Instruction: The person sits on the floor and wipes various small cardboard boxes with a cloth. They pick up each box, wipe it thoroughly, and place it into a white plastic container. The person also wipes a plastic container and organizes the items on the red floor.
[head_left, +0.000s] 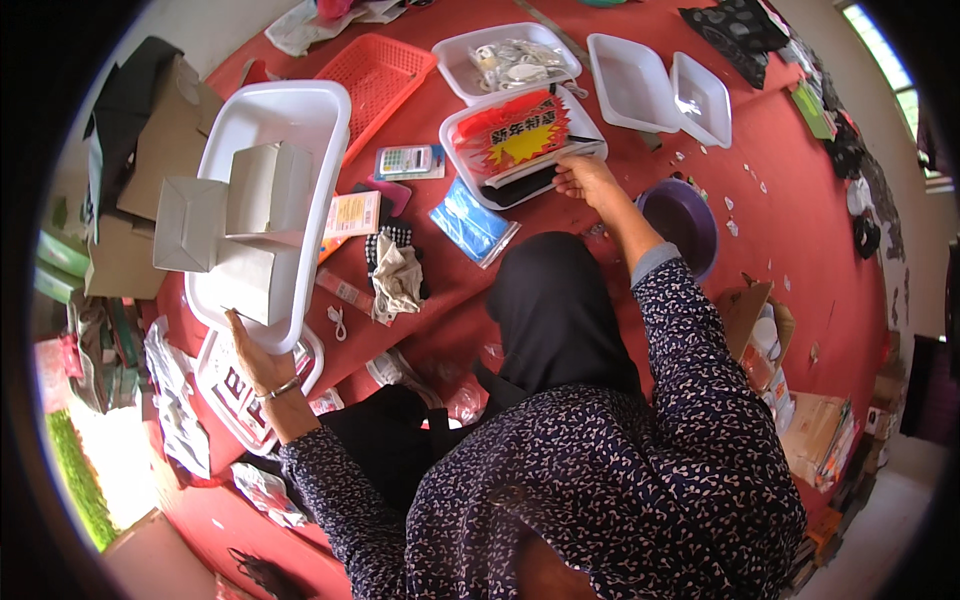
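Observation:
My left hand (262,368) grips the near rim of a white plastic tub (335,150), which is tilted and raised over the red floor. Plain grey-white boxes (262,190) sit in it, and one of them sticks out over its left rim. My right hand (588,182) is at a smaller white tray (590,125), its fingers closed at the end of a flat white-edged item (535,163). Beside that item in the tray lie a red and yellow starburst sign (515,130) and something flat and black. The fingertips are partly hidden.
Behind stand a red basket (385,75), a white tray of cables (475,50) and two white trays (630,85). A calculator (405,160), a blue packet (468,220) and cloth (397,275) lie between my hands. A purple basin (690,215) is at right.

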